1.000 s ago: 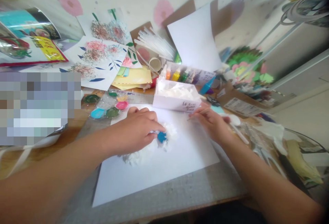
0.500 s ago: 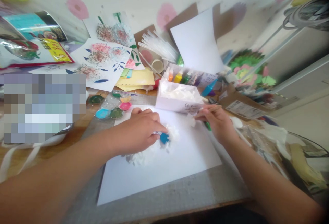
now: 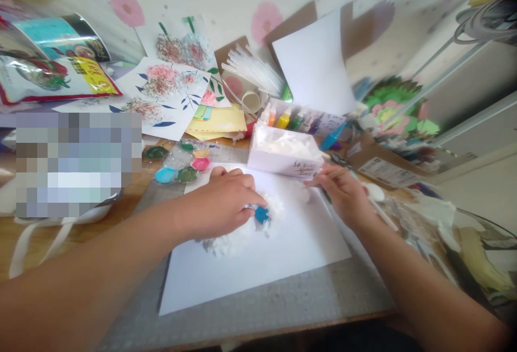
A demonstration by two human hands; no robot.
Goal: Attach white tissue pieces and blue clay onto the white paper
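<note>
My left hand (image 3: 226, 198) rests over a white paper sheet (image 3: 283, 257), index finger and thumb closed at the edge of a small blue piece (image 3: 262, 214). Around that piece lies a ring of crumpled white paper bits (image 3: 278, 206). A second clump of white bits (image 3: 222, 245) sits on the sheet below my left hand. My right hand (image 3: 343, 190) pinches a thin wooden stick (image 3: 313, 182). At the stick's tip is a blurred white scrap (image 3: 301, 192), just over the sheet's right side.
Behind the sheet stands a white box (image 3: 285, 163) filled with white scraps. A paint palette (image 3: 186, 166) is at its left, and several paint bottles (image 3: 284, 119) stand behind it. Painted flower sheets (image 3: 173, 93) lie at the back left. A grey mat (image 3: 242, 317) lies underneath.
The whole view has shifted slightly, moving things a little to the right. My left hand keeps its place at the blue piece. The white scrap at the stick's tip sits slightly lower.
</note>
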